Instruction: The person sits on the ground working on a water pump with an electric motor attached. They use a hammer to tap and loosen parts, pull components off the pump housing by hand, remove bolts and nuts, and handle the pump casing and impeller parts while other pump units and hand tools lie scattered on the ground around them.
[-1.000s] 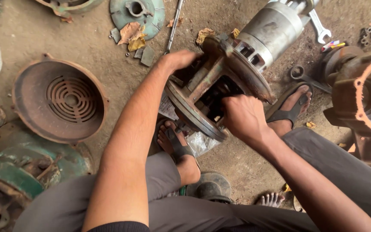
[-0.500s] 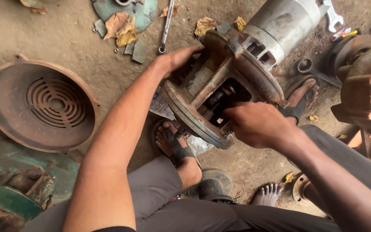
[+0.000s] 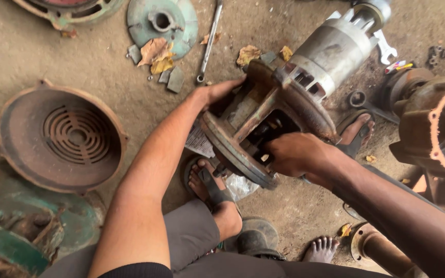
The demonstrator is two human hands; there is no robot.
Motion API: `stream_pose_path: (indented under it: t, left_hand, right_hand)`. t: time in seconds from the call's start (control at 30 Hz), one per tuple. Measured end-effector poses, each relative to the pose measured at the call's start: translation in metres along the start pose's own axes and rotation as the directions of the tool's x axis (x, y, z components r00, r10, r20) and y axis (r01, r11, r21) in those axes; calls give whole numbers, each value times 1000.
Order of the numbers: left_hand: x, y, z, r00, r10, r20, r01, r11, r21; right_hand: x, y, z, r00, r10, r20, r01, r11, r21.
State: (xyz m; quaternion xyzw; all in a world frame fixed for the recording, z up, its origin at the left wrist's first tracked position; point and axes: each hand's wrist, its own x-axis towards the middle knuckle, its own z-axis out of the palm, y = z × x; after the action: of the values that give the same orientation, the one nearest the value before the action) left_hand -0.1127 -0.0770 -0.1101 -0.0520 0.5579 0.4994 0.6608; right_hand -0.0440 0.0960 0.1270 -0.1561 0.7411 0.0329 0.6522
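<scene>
Motor assembly: a rusty electric motor rotor and end housing (image 3: 279, 118) lies on the dirt floor (image 3: 104, 62) between the person's feet, tilted.
Long axis: runs from lower left to upper right; the flanged rusty housing end points toward the person, the grey laminated rotor and shaft (image 3: 336, 49) point away, up to the right.
Left hand: left hand (image 3: 215, 92) reaches in from below with the arm stretched straight, palm laid on the far upper edge of the housing, fingers curled over the rim, gripping it.
Right hand: right hand (image 3: 297, 154) comes in from the right with bent wrist, fingers closed and pushed into the housing opening; what they pinch is hidden.
Feet: sandalled foot (image 3: 212, 185) just under the flange; another sandalled foot (image 3: 354, 134) beside the rotor.
Packages and labels: a crumpled white printed paper (image 3: 199, 141) and a clear plastic bag (image 3: 240, 185) lie under the flange.
Nearby: round rusty fan cover (image 3: 60, 136) to the left; spanner (image 3: 209, 41) above; orange-rimmed pump casing (image 3: 439, 128) at right.
</scene>
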Motion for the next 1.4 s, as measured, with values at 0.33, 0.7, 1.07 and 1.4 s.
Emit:
stream_pose_path:
  t: [0.33,0.7,1.07,1.4]
  left_hand:
    - [22,-11,-5,963,162,216,-103,960,-261]
    - [23,-22,-3,953,144,268,-45,937,-346]
    - [28,-29,-2,971,69,231,32,912,-408]
    - [23,-26,-1,962,50,268,70,905,-419]
  right_hand:
    - [2,8,-7,999,-37,40,34,997,62]
    - [-22,20,21,853,-131,-505,193,979,71]
    - [-13,8,17,961,-81,-265,98,994,52]
    - [-3,0,-4,998,-63,31,64,997,-42]
